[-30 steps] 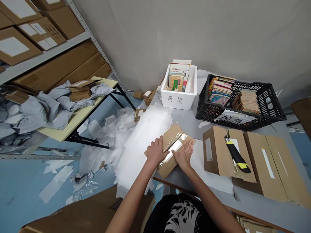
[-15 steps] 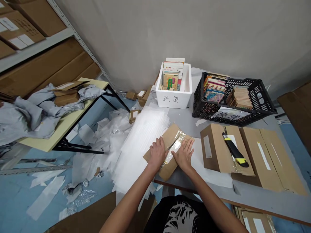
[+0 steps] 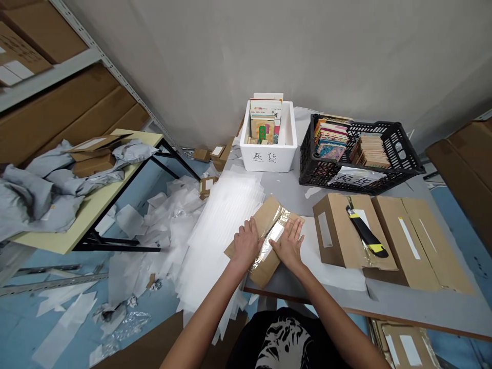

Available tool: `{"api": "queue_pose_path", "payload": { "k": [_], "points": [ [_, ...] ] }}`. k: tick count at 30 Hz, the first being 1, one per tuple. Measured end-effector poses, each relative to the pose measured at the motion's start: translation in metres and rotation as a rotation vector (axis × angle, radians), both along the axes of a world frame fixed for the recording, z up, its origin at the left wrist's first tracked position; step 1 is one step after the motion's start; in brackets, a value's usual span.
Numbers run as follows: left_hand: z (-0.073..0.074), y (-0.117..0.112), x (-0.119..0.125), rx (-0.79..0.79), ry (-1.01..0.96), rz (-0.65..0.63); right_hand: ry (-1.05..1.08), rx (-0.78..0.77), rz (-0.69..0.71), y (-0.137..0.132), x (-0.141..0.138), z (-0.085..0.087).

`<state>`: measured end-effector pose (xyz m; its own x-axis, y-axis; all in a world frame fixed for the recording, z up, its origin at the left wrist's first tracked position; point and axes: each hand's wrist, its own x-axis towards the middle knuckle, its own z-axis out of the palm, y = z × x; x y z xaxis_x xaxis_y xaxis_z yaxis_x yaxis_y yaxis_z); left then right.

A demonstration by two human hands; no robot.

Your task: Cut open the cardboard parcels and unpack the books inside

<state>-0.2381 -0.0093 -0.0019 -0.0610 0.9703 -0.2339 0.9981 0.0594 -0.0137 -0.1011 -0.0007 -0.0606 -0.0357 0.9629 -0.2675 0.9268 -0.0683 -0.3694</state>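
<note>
A grey bench holds a white foam box of books, a black plastic crate of books, and a flattened cardboard box under a utility knife. Near the bench's front edge, beside white foam sheets, lies a taped cardboard parcel. The open left hand and open right hand press flat on it.

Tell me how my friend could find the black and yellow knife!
Start at the grey table. Near its right end sits an open cardboard box. On it lies a black utility knife, the only thing there with a bright yellow end.
</note>
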Motion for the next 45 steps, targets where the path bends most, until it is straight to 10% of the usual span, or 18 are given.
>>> {"api": "queue_pose_path", "payload": {
  "k": [30,45],
  "points": [
    [-0.001,-0.003,-0.03,-0.185,-0.173,-0.076,-0.072,-0.02,-0.055,0.008,-0.011,0.004],
    [-0.006,-0.003,-0.001,0.076,-0.05,-0.021,-0.118,0.011,-0.046,0.006,-0.014,0.006]
  ]
}}
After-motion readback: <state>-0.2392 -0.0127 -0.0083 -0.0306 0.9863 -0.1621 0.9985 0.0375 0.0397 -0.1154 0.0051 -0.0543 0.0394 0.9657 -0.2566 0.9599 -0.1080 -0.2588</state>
